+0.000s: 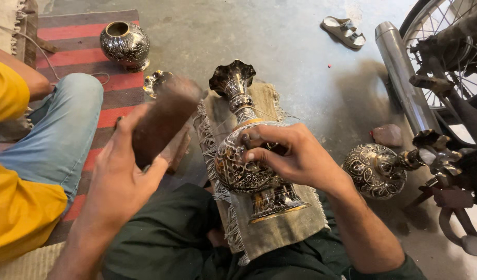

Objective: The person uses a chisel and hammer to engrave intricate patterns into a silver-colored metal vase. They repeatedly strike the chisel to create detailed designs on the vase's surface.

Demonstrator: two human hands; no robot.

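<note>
Gripping a brown wooden mallet, the left hand is closed around its handle. Right of it, the right hand pinches what looks like a small dark tool against an engraved metal vase lying on a fringed cloth. Beyond the right hand lies a second vase.

One head-worn camera looks steeply down, close over the lap.
</note>
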